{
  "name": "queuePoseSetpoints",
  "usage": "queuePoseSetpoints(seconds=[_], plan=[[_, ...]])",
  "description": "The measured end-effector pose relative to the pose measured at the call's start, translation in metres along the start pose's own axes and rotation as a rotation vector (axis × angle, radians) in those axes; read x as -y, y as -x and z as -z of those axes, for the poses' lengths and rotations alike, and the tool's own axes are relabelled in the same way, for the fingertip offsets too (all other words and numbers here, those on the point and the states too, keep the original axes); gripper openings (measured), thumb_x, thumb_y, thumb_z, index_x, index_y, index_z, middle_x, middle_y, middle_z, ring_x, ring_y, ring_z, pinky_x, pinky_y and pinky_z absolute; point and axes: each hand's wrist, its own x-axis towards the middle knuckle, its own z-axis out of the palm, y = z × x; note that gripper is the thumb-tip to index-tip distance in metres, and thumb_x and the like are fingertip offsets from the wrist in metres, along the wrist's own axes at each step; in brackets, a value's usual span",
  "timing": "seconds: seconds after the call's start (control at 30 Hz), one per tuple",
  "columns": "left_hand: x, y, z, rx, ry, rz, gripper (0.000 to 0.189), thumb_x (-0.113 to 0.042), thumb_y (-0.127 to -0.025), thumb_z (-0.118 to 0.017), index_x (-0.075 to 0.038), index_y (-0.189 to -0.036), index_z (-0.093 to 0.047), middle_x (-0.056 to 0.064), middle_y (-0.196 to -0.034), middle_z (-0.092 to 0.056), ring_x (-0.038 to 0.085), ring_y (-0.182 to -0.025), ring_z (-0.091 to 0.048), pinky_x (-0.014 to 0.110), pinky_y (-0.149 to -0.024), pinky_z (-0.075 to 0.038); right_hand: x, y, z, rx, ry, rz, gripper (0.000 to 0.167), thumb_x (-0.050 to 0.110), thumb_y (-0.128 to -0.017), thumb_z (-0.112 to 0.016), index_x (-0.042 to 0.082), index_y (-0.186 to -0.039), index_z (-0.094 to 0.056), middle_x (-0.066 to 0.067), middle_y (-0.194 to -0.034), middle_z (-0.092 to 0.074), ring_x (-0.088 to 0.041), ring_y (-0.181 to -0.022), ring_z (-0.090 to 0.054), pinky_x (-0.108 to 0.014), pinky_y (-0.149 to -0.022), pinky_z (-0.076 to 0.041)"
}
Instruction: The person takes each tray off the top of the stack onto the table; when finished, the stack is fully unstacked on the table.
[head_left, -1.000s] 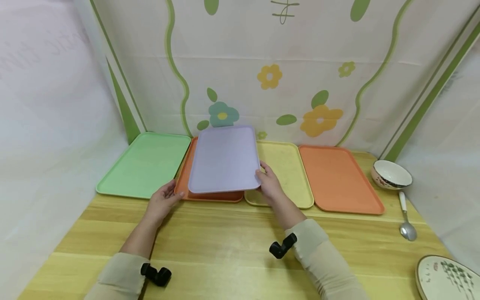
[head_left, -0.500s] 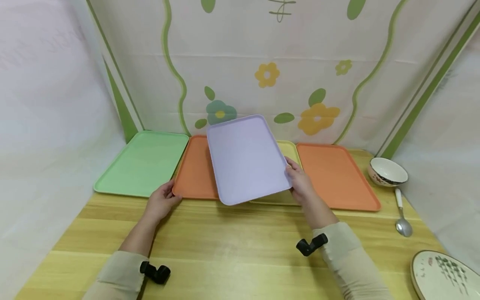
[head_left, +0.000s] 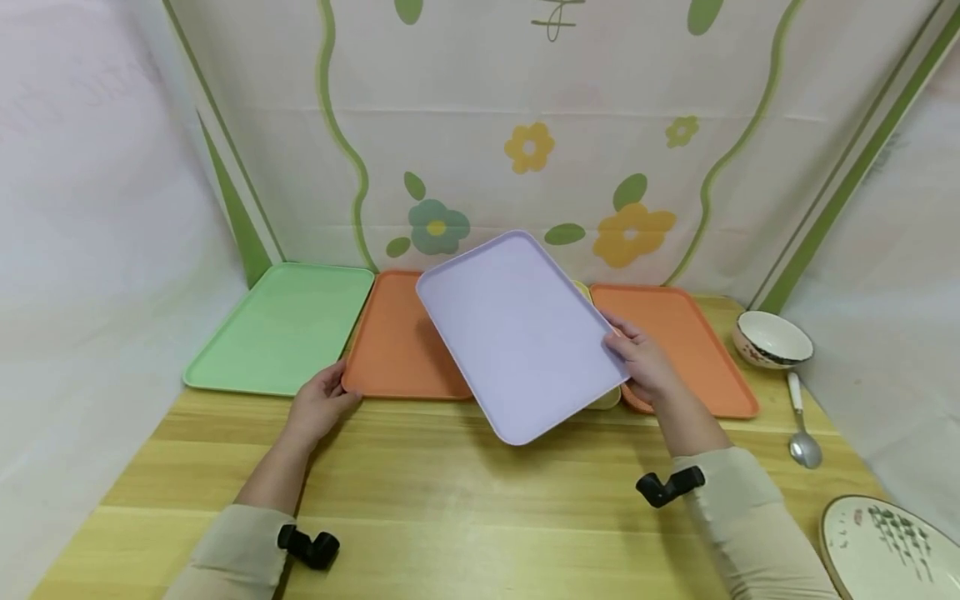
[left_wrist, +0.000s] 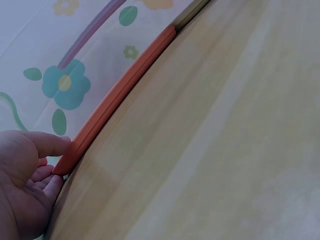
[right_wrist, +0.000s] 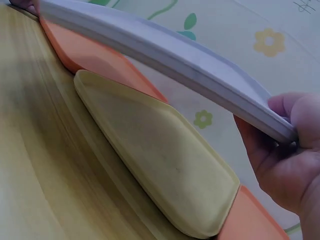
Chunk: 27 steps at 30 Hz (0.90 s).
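Observation:
In the head view my right hand [head_left: 643, 360] grips the right edge of a lilac tray [head_left: 521, 337], thumb over the rim and fingers beneath. The right wrist view has this lilac tray [right_wrist: 165, 47] raised above the others, slanting up from the table. At the near left corner of the left orange tray [head_left: 397, 342] is my left hand [head_left: 322, 406]. Seen from the left wrist, my thumb and fingers pinch that corner of the orange tray [left_wrist: 112, 102]. Below the lilac tray lies a yellow tray [right_wrist: 160, 155], mostly hidden from the head view.
A green tray [head_left: 281, 329] lies at the left, a second orange tray [head_left: 701, 358] at the right. Beyond it are a patterned bowl [head_left: 772, 339] and a spoon [head_left: 803, 433]. An oval plate [head_left: 892, 550] sits at the near right. Printed cloth [head_left: 465, 150] hangs behind the wooden table [head_left: 450, 517].
My right hand has carried the lilac tray rightward off the left orange tray, turning it so its near end swings toward me. My left hand stays at the orange tray's corner.

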Motion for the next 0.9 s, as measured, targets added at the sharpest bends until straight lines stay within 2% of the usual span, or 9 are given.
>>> queuePoseSetpoints(seconds=[0.1,0.13,0.17,0.27,0.33,0.4,0.63,0.9], plan=[[0.001,0.000,0.000,0.000,0.007,-0.001,0.071,-0.009,-0.097,-0.060,0.004,-0.154,-0.020,0.028,-0.155,-0.030,0.038,-0.145,-0.031,0.045,-0.116,-0.033,0.002,0.002,0.006,0.028,-0.014,0.002,0.039,0.005,-0.101,-0.050,0.029,-0.132,-0.054,0.008,-0.095,-0.068,-0.007,-0.074,-0.069,-0.022,-0.061,-0.060],[0.001,0.000,0.000,-0.001,0.006,-0.002,0.071,-0.009,-0.097,-0.060,0.004,-0.154,-0.020,0.028,-0.155,-0.030,0.037,-0.145,-0.032,0.040,-0.116,-0.035,0.003,0.002,0.007,0.035,-0.009,0.002,0.039,0.003,-0.100,-0.051,0.029,-0.129,-0.056,0.007,-0.093,-0.069,-0.008,-0.073,-0.070,-0.023,-0.060,-0.060],[0.001,0.000,0.001,-0.003,0.003,-0.005,0.071,-0.009,-0.096,-0.060,0.004,-0.154,-0.020,0.028,-0.155,-0.030,0.037,-0.145,-0.032,0.035,-0.115,-0.037,0.003,0.003,0.008,0.041,0.000,-0.004,0.039,0.002,-0.099,-0.053,0.030,-0.126,-0.057,0.006,-0.092,-0.070,-0.009,-0.072,-0.071,-0.024,-0.060,-0.060],[0.001,0.000,0.000,0.000,0.008,-0.009,0.071,-0.009,-0.096,-0.060,0.004,-0.154,-0.020,0.028,-0.156,-0.030,0.037,-0.145,-0.032,0.033,-0.114,-0.038,0.006,0.004,0.011,0.054,0.031,-0.025,0.038,0.002,-0.098,-0.055,0.031,-0.122,-0.059,0.005,-0.090,-0.071,-0.011,-0.071,-0.071,-0.025,-0.060,-0.061],[0.001,-0.001,0.000,0.001,0.006,-0.009,0.071,-0.009,-0.097,-0.060,0.003,-0.154,-0.020,0.027,-0.156,-0.030,0.037,-0.145,-0.032,0.034,-0.114,-0.037,0.008,0.005,0.013,0.068,0.048,-0.037,0.038,0.003,-0.098,-0.056,0.031,-0.122,-0.059,0.005,-0.089,-0.071,-0.012,-0.071,-0.072,-0.025,-0.060,-0.061],[0.001,-0.001,0.000,0.001,0.009,-0.007,0.071,-0.009,-0.097,-0.060,0.003,-0.154,-0.020,0.027,-0.156,-0.030,0.037,-0.145,-0.032,0.040,-0.115,-0.035,0.010,0.006,0.016,0.093,0.062,-0.044,0.038,0.003,-0.098,-0.056,0.032,-0.122,-0.060,0.004,-0.091,-0.071,-0.012,-0.071,-0.072,-0.026,-0.060,-0.061],[0.000,-0.001,-0.001,-0.003,0.019,-0.007,0.072,-0.009,-0.096,-0.061,0.004,-0.154,-0.020,0.027,-0.156,-0.030,0.037,-0.145,-0.032,0.043,-0.116,-0.033,0.013,0.008,0.030,0.217,0.160,-0.052,0.041,0.002,-0.098,-0.054,0.035,-0.121,-0.061,0.003,-0.096,-0.073,-0.015,-0.074,-0.073,-0.030,-0.061,-0.062],[0.000,-0.002,-0.001,-0.006,0.026,0.015,0.073,-0.009,-0.096,-0.062,0.004,-0.154,-0.020,0.027,-0.156,-0.029,0.037,-0.145,-0.031,0.045,-0.117,-0.032,0.009,0.010,0.036,0.335,0.333,-0.145,0.038,0.005,-0.096,-0.058,0.037,-0.116,-0.062,0.004,-0.100,-0.072,-0.019,-0.077,-0.073,-0.035,-0.065,-0.062]])
